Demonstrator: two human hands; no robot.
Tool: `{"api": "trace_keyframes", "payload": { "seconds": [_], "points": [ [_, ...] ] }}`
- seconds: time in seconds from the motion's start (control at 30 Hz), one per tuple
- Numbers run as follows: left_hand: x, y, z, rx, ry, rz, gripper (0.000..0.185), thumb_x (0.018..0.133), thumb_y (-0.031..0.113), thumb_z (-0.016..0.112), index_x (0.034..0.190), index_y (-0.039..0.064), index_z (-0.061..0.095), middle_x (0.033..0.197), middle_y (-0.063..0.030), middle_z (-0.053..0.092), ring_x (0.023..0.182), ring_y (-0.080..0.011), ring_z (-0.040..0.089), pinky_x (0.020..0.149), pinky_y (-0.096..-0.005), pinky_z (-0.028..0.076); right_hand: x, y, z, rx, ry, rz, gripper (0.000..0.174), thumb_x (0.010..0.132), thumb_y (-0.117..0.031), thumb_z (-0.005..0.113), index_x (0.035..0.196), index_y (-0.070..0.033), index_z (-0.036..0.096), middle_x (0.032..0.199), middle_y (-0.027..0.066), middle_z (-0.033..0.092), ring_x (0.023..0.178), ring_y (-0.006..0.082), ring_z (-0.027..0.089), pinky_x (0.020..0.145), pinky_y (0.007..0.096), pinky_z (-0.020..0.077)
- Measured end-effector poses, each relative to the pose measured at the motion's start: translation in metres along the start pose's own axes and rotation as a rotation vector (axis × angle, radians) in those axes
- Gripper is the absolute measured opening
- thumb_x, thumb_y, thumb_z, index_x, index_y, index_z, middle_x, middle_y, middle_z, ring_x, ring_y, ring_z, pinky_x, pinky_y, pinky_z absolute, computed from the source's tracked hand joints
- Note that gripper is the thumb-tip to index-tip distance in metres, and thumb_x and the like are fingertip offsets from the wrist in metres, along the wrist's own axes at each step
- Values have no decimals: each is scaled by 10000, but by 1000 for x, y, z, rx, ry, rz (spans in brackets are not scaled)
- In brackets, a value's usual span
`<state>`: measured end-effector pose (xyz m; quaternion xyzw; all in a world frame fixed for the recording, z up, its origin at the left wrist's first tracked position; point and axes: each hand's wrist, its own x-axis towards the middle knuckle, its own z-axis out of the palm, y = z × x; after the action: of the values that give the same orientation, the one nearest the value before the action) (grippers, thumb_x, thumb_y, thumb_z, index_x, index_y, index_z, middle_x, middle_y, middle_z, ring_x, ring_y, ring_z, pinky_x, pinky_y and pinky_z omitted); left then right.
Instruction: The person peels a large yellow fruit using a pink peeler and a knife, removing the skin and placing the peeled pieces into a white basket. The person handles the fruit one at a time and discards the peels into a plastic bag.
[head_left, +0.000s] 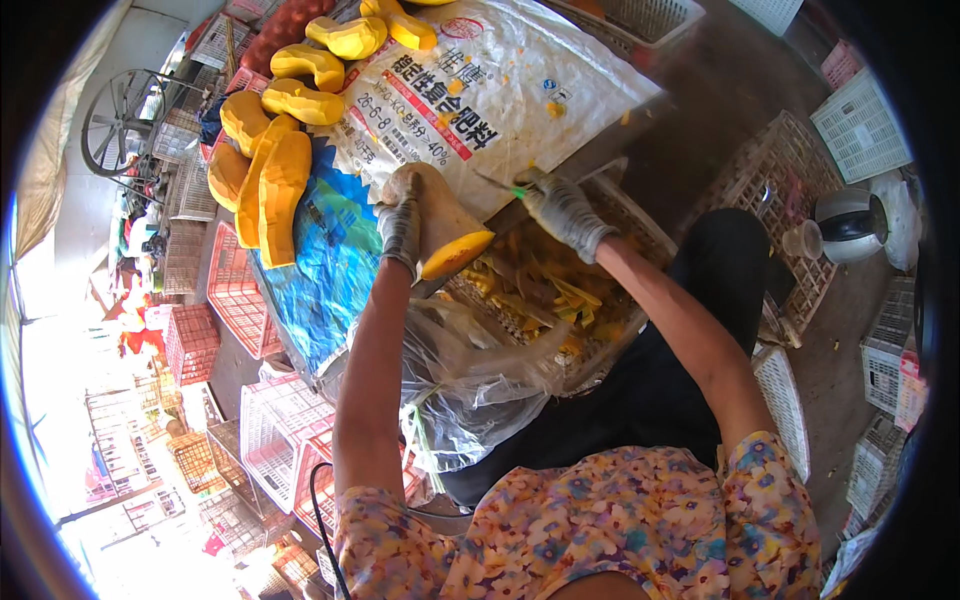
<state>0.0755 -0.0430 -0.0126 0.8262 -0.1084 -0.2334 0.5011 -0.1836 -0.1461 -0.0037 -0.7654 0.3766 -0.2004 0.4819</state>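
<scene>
My gloved left hand grips an unpeeled butternut squash, whose near end shows a cut orange face. My gloved right hand is closed around a small knife with a green part by its thin blade, held right of the squash and apart from it. Peeled yellow squashes lie along the left and far side of a woven plastic sack and a blue plastic sheet. Below my hands, peelings fill a crate.
Pink plastic crates stand at the left. Clear plastic film hangs at the near edge. At the right are a crate with an electric kettle beside it and white crates. A red mesh sack lies at the far left.
</scene>
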Motion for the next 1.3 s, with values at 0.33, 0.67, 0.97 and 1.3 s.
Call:
{"api": "trace_keyframes", "payload": {
  "seconds": [0.33, 0.67, 0.97, 1.3],
  "points": [
    [-11, 29, 2, 412, 120, 325, 733, 823, 504, 716, 1282, -40, 541, 1287, -313, 530, 1191, -424, 524, 1036, -420, 414, 37, -21, 62, 56, -89, -122, 385, 978, -383, 483, 1099, -76, 682, 1046, 182, 690, 981, 395, 643, 862, 444, 505],
    [5, 23, -4, 471, 73, 361, 611, 843, 530, 678, 1222, 55, 612, 1190, -284, 596, 1136, -428, 538, 1001, -453, 426, -12, -18, 36, -155, -135, -269, 294, 971, -352, 515, 1100, -128, 656, 900, 171, 695, 853, 392, 656, 748, 482, 519],
    [6, -4, -18, 88, 77, 329, 472, 933, 436, 624, 1166, 27, 603, 1011, -149, 673, 942, -242, 614, 875, -357, 479, -20, -27, 28, -308, -201, -350, 289, 942, -292, 574, 1175, -134, 641, 848, 177, 682, 800, 373, 660, 702, 469, 518],
    [12, 7, -18, -62, 42, 88, 655, 823, 421, 770, 1217, -39, 521, 1096, -151, 645, 971, -206, 602, 855, -328, 498, -3, -47, 60, -92, -134, -197, 303, 973, -313, 523, 1192, -138, 639, 966, 163, 696, 883, 383, 660, 778, 461, 527]
  ]
}}
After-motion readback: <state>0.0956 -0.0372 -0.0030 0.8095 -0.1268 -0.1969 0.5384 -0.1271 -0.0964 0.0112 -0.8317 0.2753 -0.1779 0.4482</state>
